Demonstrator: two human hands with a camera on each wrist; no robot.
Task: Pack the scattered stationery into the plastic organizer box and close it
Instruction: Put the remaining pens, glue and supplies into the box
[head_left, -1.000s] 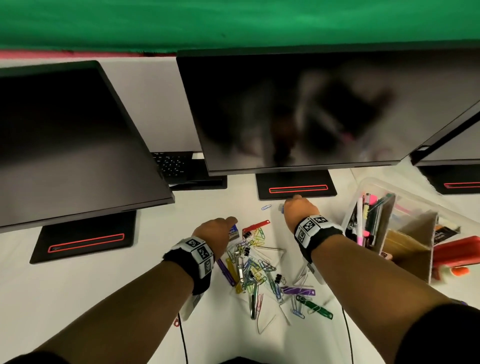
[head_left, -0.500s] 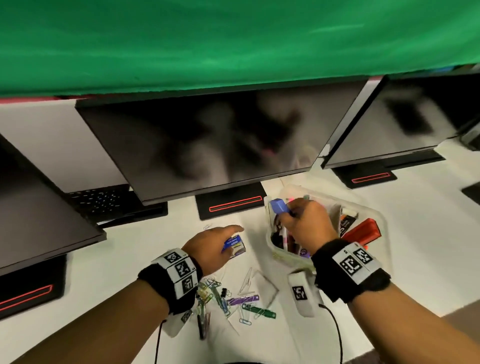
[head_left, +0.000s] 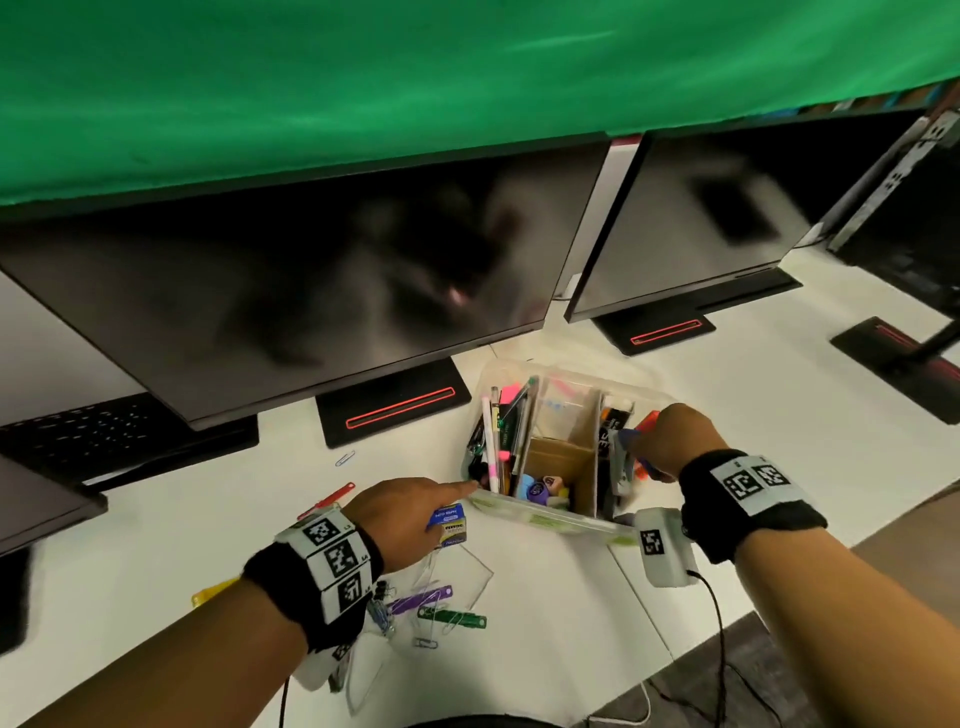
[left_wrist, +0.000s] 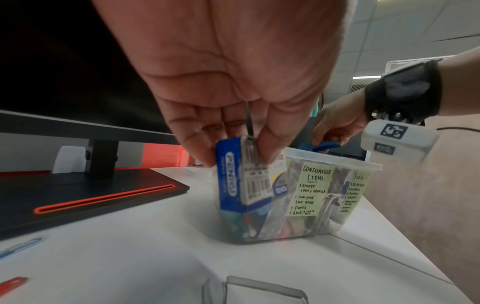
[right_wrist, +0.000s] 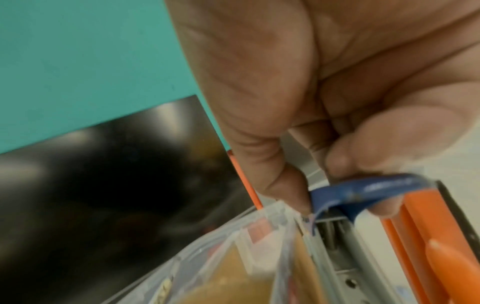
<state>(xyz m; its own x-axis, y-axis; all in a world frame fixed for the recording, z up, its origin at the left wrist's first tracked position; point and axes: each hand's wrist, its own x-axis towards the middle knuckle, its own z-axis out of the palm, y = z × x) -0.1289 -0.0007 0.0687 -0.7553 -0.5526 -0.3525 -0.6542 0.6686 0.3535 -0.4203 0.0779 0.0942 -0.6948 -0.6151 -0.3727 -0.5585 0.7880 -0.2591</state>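
The clear plastic organizer box (head_left: 550, 514) stands open on the white table, split by cardboard dividers and filled with pens, markers and tools. My right hand (head_left: 649, 447) is over its right compartment and pinches a blue staple remover (right_wrist: 363, 191) beside an orange tool (right_wrist: 420, 236). My left hand (head_left: 441, 506) is at the box's near left corner and pinches a small blue paper clip box (left_wrist: 233, 181) against the labelled wall (left_wrist: 314, 193). Several coloured clips (head_left: 441, 613) lie scattered on the table under my left wrist.
Dark monitors stand close behind; a monitor base (head_left: 389, 405) is just left of the organizer. A keyboard (head_left: 104, 431) is at far left. A clear plastic piece (head_left: 467, 577) lies among the clips. The table edge (head_left: 727, 634) runs near right.
My right hand carried the blue staple remover from the table over to the organizer's right compartment. My left hand brought the small blue box up to the organizer. The head view swung right.
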